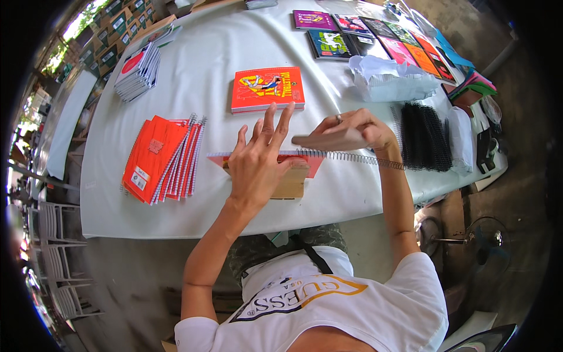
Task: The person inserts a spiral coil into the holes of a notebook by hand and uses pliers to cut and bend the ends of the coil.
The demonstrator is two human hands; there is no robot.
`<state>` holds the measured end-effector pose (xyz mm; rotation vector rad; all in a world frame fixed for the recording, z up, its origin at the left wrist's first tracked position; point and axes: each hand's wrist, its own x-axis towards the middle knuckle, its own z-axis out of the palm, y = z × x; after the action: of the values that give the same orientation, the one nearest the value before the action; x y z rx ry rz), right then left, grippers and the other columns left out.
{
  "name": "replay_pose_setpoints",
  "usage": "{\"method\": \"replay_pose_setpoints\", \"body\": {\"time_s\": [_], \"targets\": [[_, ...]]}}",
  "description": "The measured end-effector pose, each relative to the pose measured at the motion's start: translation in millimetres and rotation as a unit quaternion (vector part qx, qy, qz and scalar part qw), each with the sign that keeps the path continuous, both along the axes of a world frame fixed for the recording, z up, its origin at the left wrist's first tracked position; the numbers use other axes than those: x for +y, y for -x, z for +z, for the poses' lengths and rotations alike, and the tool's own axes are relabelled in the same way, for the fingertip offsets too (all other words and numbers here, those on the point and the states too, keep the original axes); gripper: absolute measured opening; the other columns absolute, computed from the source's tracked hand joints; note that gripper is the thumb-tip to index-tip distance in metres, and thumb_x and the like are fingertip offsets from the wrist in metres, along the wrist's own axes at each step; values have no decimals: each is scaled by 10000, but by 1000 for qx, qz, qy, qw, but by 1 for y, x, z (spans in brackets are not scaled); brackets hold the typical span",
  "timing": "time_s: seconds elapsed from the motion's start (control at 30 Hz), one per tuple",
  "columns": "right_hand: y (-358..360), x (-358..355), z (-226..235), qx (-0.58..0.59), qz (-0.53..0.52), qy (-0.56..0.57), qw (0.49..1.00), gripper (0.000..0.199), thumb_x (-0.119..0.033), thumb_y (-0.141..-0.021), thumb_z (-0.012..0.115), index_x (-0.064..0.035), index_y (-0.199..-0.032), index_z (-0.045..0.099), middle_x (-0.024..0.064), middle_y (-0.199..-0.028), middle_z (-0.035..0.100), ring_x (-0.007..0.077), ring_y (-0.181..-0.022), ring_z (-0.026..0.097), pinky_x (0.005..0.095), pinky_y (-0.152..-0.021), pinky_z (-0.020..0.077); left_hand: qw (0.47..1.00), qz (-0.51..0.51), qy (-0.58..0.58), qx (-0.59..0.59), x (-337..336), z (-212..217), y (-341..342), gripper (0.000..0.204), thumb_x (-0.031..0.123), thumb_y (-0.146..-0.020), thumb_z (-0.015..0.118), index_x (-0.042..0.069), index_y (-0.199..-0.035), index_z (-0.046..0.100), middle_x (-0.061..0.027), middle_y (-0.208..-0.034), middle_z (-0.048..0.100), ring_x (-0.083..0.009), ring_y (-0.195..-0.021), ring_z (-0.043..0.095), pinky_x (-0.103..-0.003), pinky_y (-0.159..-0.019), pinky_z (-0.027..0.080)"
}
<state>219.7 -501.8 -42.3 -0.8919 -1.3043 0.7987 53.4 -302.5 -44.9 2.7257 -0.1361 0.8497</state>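
Note:
An orange-red notebook is in front of me, its holed edge up, against a brown cardboard block. From that edge a dark wire spiral coil runs out to the right, partly threaded. My left hand lies over the notebook, fingers spread and thumb against its near side. My right hand grips a flat grey-brown board just above the coil. Beyond my fingers lies a stack of orange notebook pages with a volleyball cover.
Finished-looking red spiral notebooks overlap at left, behind them a stack of booklets. A bundle of black coils and crumpled white plastic lie at right. Colourful notebooks cover the far right of the white table.

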Motion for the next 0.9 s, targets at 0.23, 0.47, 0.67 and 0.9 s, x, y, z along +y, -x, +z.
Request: {"method": "replay_pose_setpoints", "body": {"time_s": [0.23, 0.47, 0.67, 0.9], "targets": [[-4, 5, 1, -92, -55, 116, 987, 563, -414, -857, 658, 71, -1141, 687, 249, -1128, 656, 319, -1032, 617, 389, -942, 446, 1000, 6, -1, 6, 10, -1, 3, 1080, 470, -615, 818, 247, -1539, 304, -129, -1494, 448, -323, -1131, 643, -502, -989, 450], [-4, 19, -2, -105, -66, 99, 987, 486, -403, -882, 667, -13, -1170, 702, 167, -1102, 683, 247, -1022, 604, 369, -948, 440, 999, 30, -12, 9, 15, -1, 8, 1046, 461, -614, 815, 228, -1518, 345, -85, -1480, 475, -254, -1158, 632, -523, -1025, 431], [-2, 33, -7, -104, -85, 144, 980, 477, -395, -876, 674, -16, -1164, 708, 178, -1126, 683, 257, -1036, 615, 363, -946, 439, 999, 36, -16, 3, 21, 2, 12, 1038, 487, -612, 789, 221, -1515, 351, -98, -1448, 510, -269, -1186, 614, -529, -1034, 418], [2, 41, 0, -104, -61, 131, 984, 525, -434, -881, 649, 21, -1137, 709, 227, -1100, 676, 301, -1026, 624, 392, -917, 470, 998, 52, -18, 4, 30, 2, 17, 1029, 499, -615, 778, 212, -1510, 360, -88, -1442, 518, -284, -1222, 589, -548, -1064, 379]]}}
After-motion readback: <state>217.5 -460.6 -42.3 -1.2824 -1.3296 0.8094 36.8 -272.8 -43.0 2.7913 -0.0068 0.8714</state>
